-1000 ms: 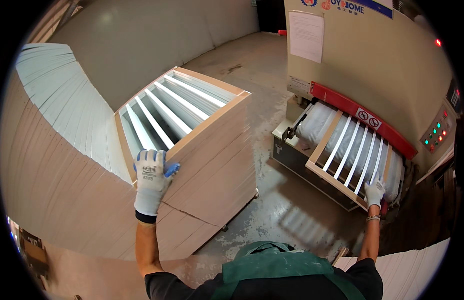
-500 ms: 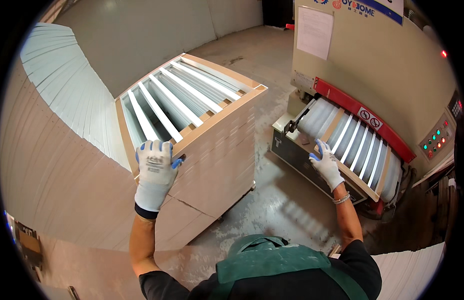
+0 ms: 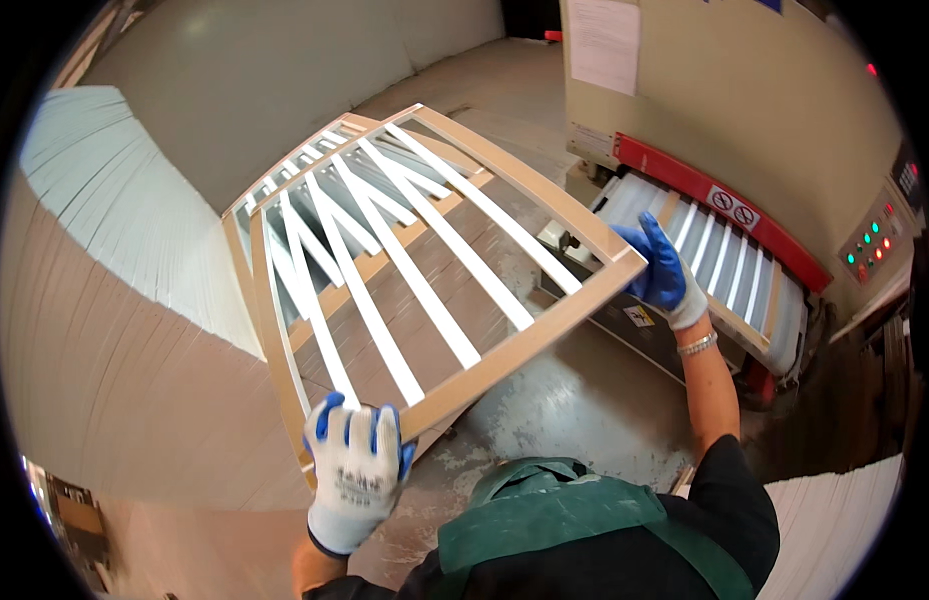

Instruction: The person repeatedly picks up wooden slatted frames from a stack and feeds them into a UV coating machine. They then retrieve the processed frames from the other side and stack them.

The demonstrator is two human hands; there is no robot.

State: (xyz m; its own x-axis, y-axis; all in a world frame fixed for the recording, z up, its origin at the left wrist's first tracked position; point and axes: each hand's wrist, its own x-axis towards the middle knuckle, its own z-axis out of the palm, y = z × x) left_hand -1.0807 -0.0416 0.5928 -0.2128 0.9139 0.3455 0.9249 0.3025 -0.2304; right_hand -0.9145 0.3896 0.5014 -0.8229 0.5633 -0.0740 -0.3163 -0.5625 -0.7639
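Observation:
In my left hand (image 3: 357,468), gloved in white with blue fingertips, is the near rail of a slatted frame (image 3: 505,358). Tan strips edge this frame, and several white slats run across it. It is tilted, raised off a tall stack of like frames (image 3: 380,243). At its right corner is my right hand (image 3: 668,268), the blue palm of its glove turned to the corner and its fingers stretched out. The palm appears to touch the corner; the thumb's position behind it is hard to make out.
On the right stands a beige machine (image 3: 705,90) with a red guard bar (image 3: 675,170) and a lit button panel (image 3: 875,245). Another slatted frame (image 3: 750,330) lies on its rollers. A long row of stacked pale boards (image 3: 105,300) walls the left side.
My left hand has drawn the top frame off the stack, toward me and to the right. My right hand has left the frame on the machine and come to the lifted frame's corner.

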